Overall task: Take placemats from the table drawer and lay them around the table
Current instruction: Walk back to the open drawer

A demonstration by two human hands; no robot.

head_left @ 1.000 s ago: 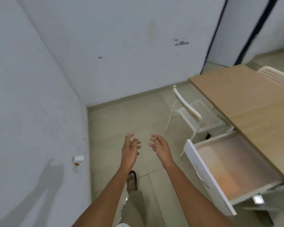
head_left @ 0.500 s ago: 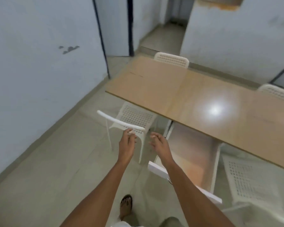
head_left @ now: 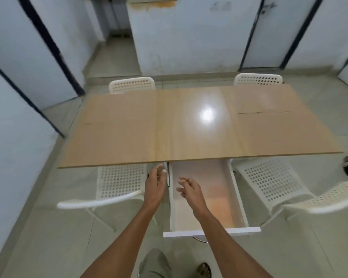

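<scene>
Placemats are what we are after, and we cannot pick them out for certain: the floor of the open drawer [head_left: 206,195], at lower centre of the frame, shows only a pale, orange-tinted sheen that may be a mat lying flat or just a reflection. A second ago we faced a bare wall with the drawer off at the right edge; now we have turned square to the table [head_left: 129,129], so the drawer sits straight ahead and both hands have come within reach of it. At left of centre, our left hand [head_left: 155,185] hovers outside the drawer's left wall, fingers loosely extended and holding nothing. Just to its right, our right hand [head_left: 191,190] hangs over the drawer's interior, fingers spread and relaxed, also empty. The tabletop carries no mats yet, so laying has not begun. The drawer's back end is hidden beneath the table edge.
</scene>
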